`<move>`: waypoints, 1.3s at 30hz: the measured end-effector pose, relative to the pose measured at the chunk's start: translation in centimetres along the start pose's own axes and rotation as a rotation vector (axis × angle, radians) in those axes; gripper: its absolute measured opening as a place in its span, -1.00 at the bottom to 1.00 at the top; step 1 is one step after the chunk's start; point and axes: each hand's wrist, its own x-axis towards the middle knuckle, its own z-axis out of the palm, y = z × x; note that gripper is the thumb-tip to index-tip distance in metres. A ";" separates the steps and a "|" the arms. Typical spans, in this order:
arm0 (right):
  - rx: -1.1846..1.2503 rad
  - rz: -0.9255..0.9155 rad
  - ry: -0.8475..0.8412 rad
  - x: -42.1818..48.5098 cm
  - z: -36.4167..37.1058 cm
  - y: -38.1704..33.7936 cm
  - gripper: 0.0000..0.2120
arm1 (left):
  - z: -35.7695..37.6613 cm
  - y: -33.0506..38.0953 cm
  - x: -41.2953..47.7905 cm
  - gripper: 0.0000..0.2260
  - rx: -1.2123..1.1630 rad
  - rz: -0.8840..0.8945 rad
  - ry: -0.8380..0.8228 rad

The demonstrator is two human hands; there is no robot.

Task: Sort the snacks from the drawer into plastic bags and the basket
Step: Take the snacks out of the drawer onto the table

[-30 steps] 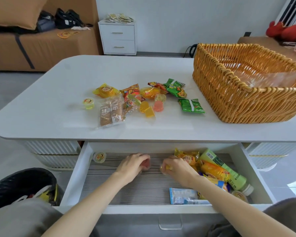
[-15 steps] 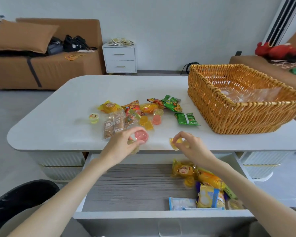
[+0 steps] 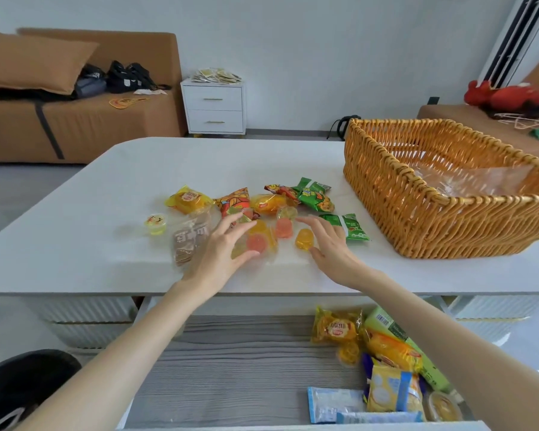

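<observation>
Left hand [image 3: 218, 248] and right hand [image 3: 329, 244], fingers spread and gripping nothing, hovered over the table [image 3: 231, 163], where a pink jelly cup [image 3: 256, 244] and yellow jelly cup [image 3: 304, 239] just lifted from the drawer [image 3: 246, 368] joined the snack pile [image 3: 268, 204]; packets [image 3: 389, 353] remained in the drawer, none yet in the basket [image 3: 417, 219]

A home living room: a brown sofa [image 3: 106, 129] with a cushion [image 3: 35, 63], a white bedside cabinet [image 3: 214, 108], and seemingly a red soft toy [image 3: 504, 98].
</observation>
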 end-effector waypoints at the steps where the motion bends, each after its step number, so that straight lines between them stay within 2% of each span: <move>1: 0.001 -0.020 -0.009 -0.2 -0.4 0.0 -0.32 | -0.3 0.0 -0.3 -0.46 0.016 -0.001 0.004; 4: -0.089 -0.033 0.036 -1.5 -1.3 0.5 -0.28 | -1.1 -0.2 -1.6 -0.56 0.135 0.073 0.028; 8: -0.305 0.050 0.247 -3.5 -1.5 0.9 -0.57 | -1.3 -0.3 -2.7 -0.77 0.250 0.173 0.043; 11: -0.240 0.092 0.195 -3.8 -0.9 1.4 -0.68 | -0.4 0.0 -2.9 -0.66 0.244 0.120 -0.063; 14: -0.162 0.048 0.110 -3.5 -0.3 1.2 -0.64 | 0.3 0.5 -2.6 -0.59 0.339 0.090 -0.157; 21: -0.162 0.031 -0.050 -1.7 0.3 0.8 -0.54 | 1.5 1.2 -1.2 -0.58 0.285 -0.033 -0.176; 26: -0.106 0.032 0.036 -3.0 0.1 -0.3 -0.55 | 0.8 1.8 -1.8 -0.63 0.237 -0.023 -0.174; 32: -0.043 -0.058 0.083 -6.6 -1.9 -2.5 -0.76 | -1.5 4.0 -4.6 -0.65 0.220 0.027 -0.097; 35: -0.046 0.005 0.000 -8.8 -2.8 -3.0 -0.83 | -1.9 5.2 -6.1 -0.69 0.185 0.083 -0.095; 39: -0.155 0.098 -0.205 -11.5 -2.8 -0.9 -0.82 | -0.5 6.8 -7.5 -0.71 0.105 0.123 -0.201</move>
